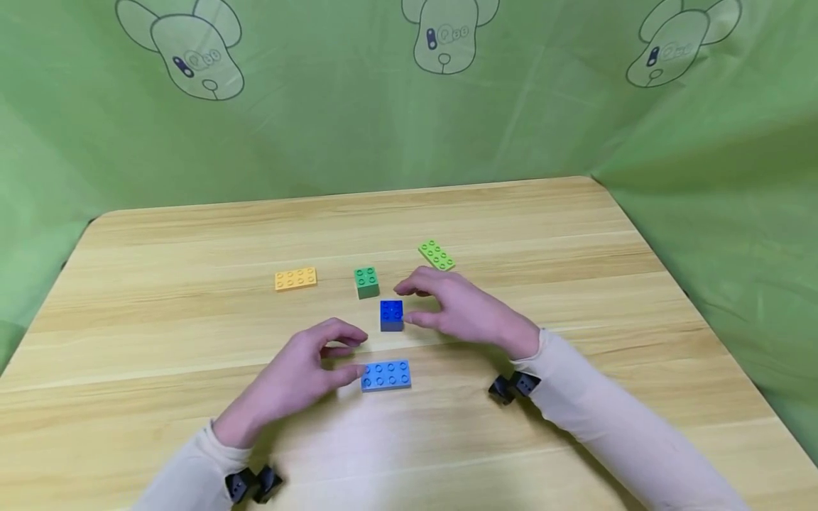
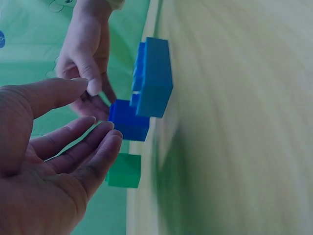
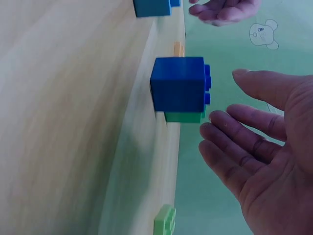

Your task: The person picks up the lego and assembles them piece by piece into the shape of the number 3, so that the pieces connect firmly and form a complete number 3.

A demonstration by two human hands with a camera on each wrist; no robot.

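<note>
A dark blue two-by-two toy brick point(image 1: 391, 316) sits near the middle of the table, studs up. My right hand point(image 1: 463, 306) hovers just to its right, thumb and fingers spread apart; the right wrist view shows a gap between the fingers and the dark blue brick point(image 3: 178, 84). Nearer to me lies a light blue two-by-four brick point(image 1: 386, 376). My left hand point(image 1: 313, 369) is at its left end, fingers loosely bent and holding nothing. In the left wrist view this hand point(image 2: 58, 156) stays apart from the light blue brick point(image 2: 155, 77).
A green two-by-two brick point(image 1: 367, 282) stands behind the dark blue one. An orange-yellow flat brick point(image 1: 295, 279) lies at the left and a lime flat brick point(image 1: 437, 255) behind my right hand. Green curtains point(image 1: 358, 128) surround the wooden table point(image 1: 160, 298).
</note>
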